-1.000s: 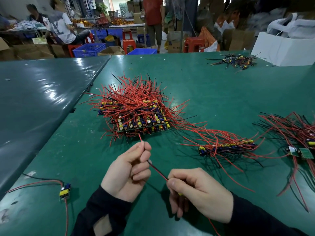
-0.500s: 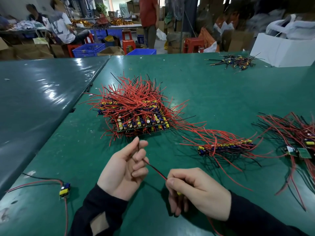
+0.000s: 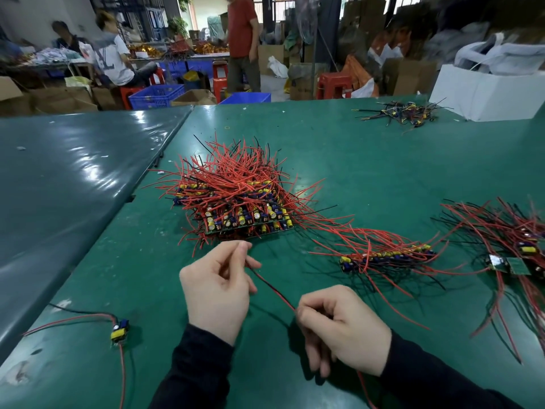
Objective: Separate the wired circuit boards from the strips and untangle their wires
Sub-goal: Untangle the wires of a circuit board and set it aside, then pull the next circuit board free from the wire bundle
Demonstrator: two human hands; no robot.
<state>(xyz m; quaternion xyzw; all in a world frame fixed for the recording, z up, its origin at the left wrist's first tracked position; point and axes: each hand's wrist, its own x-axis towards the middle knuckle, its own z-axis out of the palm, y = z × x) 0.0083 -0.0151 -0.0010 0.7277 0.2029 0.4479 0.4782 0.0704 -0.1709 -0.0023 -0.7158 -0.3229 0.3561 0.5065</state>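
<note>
Above the green table (image 3: 368,160), my left hand (image 3: 216,287) pinches the far end of a red and black wire pair (image 3: 272,287). My right hand (image 3: 339,329) grips the near end, where the small board is hidden inside the fist; another red wire trails out below it. A large stack of board strips (image 3: 236,199) bristling with red wires lies just beyond my left hand. One single strip (image 3: 386,255) lies to the right. A separated board (image 3: 119,330) with its wires spread lies at the near left.
A heap of separated boards and wires (image 3: 513,240) lies at the right edge. A small dark wire pile (image 3: 404,112) and a white box (image 3: 486,93) sit at the far right. A second table (image 3: 59,178) adjoins on the left. People sit and stand in the background.
My left hand has slid a little toward me along the wire pair and its fingers have loosened and spread. My right hand stays in place.
</note>
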